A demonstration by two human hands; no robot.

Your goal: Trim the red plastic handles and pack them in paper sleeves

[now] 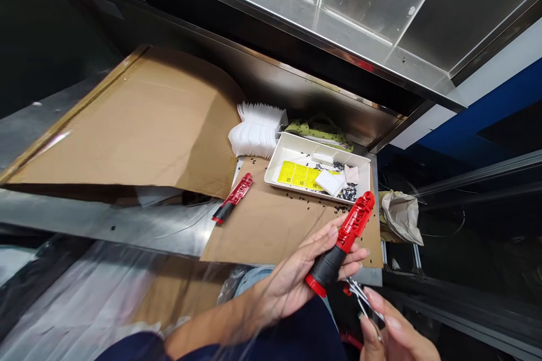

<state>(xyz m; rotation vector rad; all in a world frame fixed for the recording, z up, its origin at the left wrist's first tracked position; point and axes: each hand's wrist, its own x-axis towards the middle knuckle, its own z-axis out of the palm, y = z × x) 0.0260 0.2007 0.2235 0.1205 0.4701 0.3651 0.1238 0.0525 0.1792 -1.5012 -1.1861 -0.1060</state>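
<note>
My left hand (302, 271) is wrapped round a red and black plastic tool-handle shell (332, 268), its ribbed red inner side facing up and its black grip towards me. At the lower right, my right hand (396, 330) pinches a slim silver metal tool (365, 300) that looks like small scissors; its exact kind is not plain. The tool's tip is just below the shell's black end, by a small red piece (347, 290). A similar red and black shell (234, 198) lies on the cardboard sheet (262, 231) to the left.
Behind my hands, a white tray (311, 190) holds yellow labels, white and pink pads and small black parts; more black bits lie scattered on the cardboard. White sheets (257, 131) stand stacked beside a large cardboard box (169, 118). A paper bag (400, 214) hangs at the right.
</note>
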